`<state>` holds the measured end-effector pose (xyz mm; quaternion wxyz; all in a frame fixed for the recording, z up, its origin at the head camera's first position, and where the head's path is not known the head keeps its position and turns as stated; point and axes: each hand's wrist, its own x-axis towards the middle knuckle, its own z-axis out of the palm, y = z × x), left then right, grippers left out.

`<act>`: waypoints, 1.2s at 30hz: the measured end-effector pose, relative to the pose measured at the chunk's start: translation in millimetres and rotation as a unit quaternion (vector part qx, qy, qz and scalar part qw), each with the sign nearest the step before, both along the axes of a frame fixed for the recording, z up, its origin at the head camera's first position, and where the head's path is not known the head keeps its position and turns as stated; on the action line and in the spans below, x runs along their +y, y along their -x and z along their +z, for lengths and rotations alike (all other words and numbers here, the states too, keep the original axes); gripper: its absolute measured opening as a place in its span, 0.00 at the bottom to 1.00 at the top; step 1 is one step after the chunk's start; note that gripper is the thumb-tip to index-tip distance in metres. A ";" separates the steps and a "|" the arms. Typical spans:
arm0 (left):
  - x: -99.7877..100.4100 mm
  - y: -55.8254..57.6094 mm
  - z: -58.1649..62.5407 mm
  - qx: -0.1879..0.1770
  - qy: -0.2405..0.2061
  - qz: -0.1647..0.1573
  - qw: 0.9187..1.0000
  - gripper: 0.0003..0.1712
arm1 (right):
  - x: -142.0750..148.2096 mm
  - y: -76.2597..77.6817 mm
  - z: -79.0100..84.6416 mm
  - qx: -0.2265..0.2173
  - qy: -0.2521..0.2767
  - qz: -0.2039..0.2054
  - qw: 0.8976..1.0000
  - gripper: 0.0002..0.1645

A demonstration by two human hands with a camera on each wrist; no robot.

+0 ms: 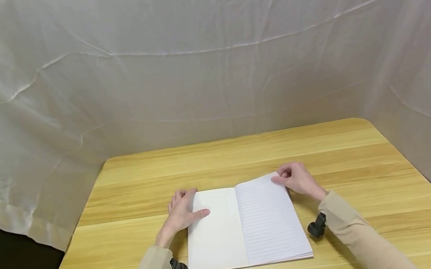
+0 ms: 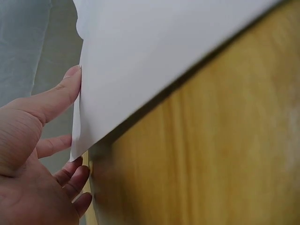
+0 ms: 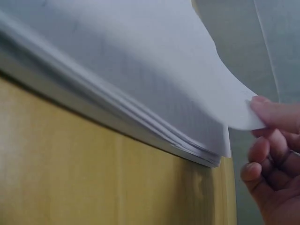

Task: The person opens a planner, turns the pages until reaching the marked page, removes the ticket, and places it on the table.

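An open notebook lies on the table, its left side a blank page [image 1: 214,233] and its right side a lined page [image 1: 271,220]. My left hand [image 1: 183,213] rests at the upper left edge of the notebook, thumb laid straight on the blank page, the other fingers around the top left corner. In the left wrist view its fingers [image 2: 75,183] are loosely spread beside the paper's edge. My right hand [image 1: 297,179] pinches the top right corner of the lined page between thumb and fingers. In the right wrist view, that lifted leaf [image 3: 234,108] curves up from the stack of pages [image 3: 154,126] below.
The notebook is on a light wood-grain table [image 1: 219,158] with rounded far corners. Pale cloth [image 1: 208,92] hangs behind the table and at both sides. A dark area [image 1: 1,268] shows at the left. Small black cameras [image 1: 317,225] sit at both wrists.
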<state>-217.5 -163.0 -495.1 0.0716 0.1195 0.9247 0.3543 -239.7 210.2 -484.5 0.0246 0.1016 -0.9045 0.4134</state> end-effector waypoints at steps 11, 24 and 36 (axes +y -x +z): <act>4.0 -5.9 1.0 0.019 -0.032 -0.006 0.999 0.45 | -5.4 -17.2 5.8 0.022 0.050 0.102 0.993 0.19; 21.5 -19.3 11.3 0.104 -0.105 -0.053 0.988 0.30 | -19.7 -27.3 15.1 -0.021 0.023 0.282 0.959 0.19; 40.1 -15.6 12.0 0.009 -0.169 -0.158 0.973 0.21 | -36.4 -31.6 14.6 -0.022 -0.006 0.321 0.947 0.21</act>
